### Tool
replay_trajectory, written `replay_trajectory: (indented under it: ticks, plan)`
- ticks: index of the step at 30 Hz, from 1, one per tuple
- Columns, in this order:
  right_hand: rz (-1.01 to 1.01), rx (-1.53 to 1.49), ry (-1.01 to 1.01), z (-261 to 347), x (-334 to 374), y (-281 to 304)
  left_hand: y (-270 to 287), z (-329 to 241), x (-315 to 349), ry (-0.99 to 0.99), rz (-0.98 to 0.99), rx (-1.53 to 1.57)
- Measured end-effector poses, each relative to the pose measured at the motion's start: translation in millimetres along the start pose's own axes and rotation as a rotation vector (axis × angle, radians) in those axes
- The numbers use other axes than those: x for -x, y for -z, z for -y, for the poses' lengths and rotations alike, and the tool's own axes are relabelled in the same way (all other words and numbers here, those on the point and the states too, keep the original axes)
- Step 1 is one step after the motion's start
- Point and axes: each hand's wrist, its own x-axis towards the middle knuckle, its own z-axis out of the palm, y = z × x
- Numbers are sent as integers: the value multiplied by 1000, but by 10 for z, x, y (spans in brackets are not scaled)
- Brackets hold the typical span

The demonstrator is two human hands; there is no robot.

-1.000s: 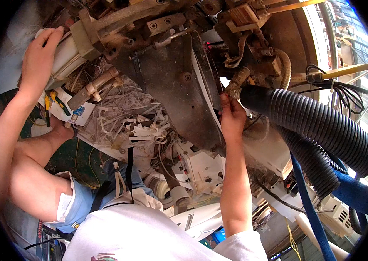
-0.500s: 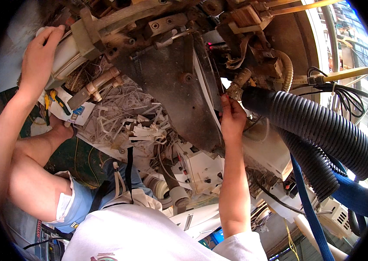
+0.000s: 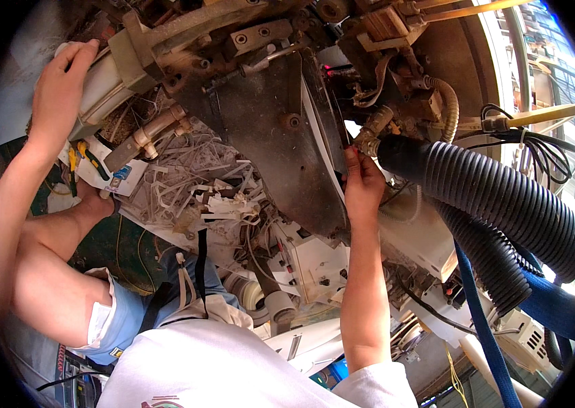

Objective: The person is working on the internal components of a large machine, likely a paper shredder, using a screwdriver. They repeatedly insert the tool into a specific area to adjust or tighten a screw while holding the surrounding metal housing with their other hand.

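Observation:
At the upper left, my left hand (image 3: 59, 98) is bent over a pale machine bar (image 3: 100, 85), its fingers curled at the bar's upper end. My right hand (image 3: 363, 187) reaches up to the right edge of a dark metal plate (image 3: 263, 129). Its thumb and fingers are closed beside a brass-coloured fitting (image 3: 369, 143); what they pinch is too small to make out, with a spot of red at the thumb tip. A thin white strip (image 3: 321, 139) runs along the plate's edge down toward this hand.
Thick black corrugated hoses (image 3: 491, 197) and a blue strap (image 3: 481, 319) lie right of my right arm. White scrap strips (image 3: 178, 170) pile up below the plate. Yellow-handled pliers (image 3: 90, 160) lie left of the pile. A yellow pipe (image 3: 549, 114) juts in at the right.

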Motion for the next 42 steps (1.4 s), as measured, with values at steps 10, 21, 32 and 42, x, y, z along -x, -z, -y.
replay_trajectory:
  ticks: [10,21,32,42]
  plan:
    - [11,-71,-55,-13,10,-8,-2,-3,0,-8,-6,0]
    - [-9,-1,67,-82,10,-10,6,28,2,-33,5,-6]
    - [1,19,-33,-154,7,26,1,-3,0,-26,-6,-1]
    - [10,-162,-77,20,43,13,5,54,-14,-31,34,19]
